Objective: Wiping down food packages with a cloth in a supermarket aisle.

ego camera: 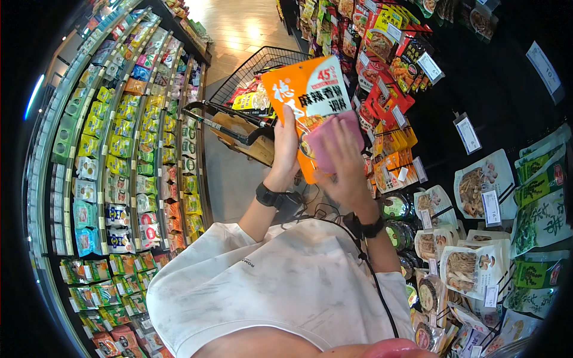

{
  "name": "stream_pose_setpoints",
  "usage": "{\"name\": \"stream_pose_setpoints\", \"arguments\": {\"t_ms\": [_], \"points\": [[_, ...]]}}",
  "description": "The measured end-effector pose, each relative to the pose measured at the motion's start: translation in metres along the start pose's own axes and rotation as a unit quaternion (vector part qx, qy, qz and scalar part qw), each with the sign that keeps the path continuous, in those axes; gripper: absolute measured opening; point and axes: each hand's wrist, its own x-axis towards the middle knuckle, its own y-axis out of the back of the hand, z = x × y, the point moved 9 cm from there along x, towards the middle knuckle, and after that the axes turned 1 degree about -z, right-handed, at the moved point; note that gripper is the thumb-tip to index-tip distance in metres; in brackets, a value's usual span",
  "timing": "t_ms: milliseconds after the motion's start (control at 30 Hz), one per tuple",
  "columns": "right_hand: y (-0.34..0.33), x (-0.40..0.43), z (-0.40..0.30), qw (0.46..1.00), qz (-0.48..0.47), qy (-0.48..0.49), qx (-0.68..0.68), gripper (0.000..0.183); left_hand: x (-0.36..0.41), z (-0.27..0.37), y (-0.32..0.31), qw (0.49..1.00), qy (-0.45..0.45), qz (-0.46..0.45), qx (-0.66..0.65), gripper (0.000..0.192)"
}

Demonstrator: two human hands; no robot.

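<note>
An orange and white seasoning packet [291, 100] is held up in front of my chest. My left hand [286, 145] grips it by its left edge, the thumb lying on its front. A folded pink cloth [329, 138] lies flat against the packet's lower right part. My right hand [344, 163], somewhat blurred, presses on the cloth with its fingers spread over it. The packet's lower right corner is hidden behind the cloth and that hand. Both wrists wear black bands.
A black wire shopping cart [262, 56] holding packets and a cardboard piece [241, 143] stands just beyond my hands. Packets hang on hooks with price tags [429, 67] at right. A long shelf rack [134, 147] of small packages runs along the left. A black cable [376, 277] crosses my shirt.
</note>
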Motion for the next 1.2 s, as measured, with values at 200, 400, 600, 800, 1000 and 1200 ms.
{"name": "stream_pose_setpoints", "arguments": {"t_ms": [200, 400, 600, 800, 1000, 1200], "points": [[-0.002, -0.008, 0.008, 1.000, 0.008, 0.001, -0.029, 0.087, -0.007, 0.013, -0.010, 0.996, 0.040, -0.047, -0.070, 0.053], [0.032, -0.038, 0.088, 0.848, 0.316, -0.242, 0.351, 0.033, -0.015, 0.006, -0.034, 0.991, -0.010, -0.104, 0.082, 0.076], [0.013, -0.032, 0.072, 0.659, 0.304, -0.269, 0.633, 0.046, -0.034, -0.020, -0.052, 0.958, 0.144, -0.197, -0.149, 0.062], [0.016, -0.043, 0.055, 0.808, 0.225, -0.267, 0.474, 0.049, -0.025, 0.004, -0.040, 0.967, 0.148, -0.094, -0.184, 0.040], [0.030, -0.042, 0.058, 0.767, 0.268, -0.239, 0.532, 0.044, -0.008, 0.031, -0.032, 0.975, 0.120, -0.063, -0.174, 0.038], [0.027, -0.053, 0.065, 0.658, 0.305, -0.295, 0.622, 0.046, -0.012, 0.051, -0.041, 0.968, 0.097, -0.090, -0.215, 0.039]]}}
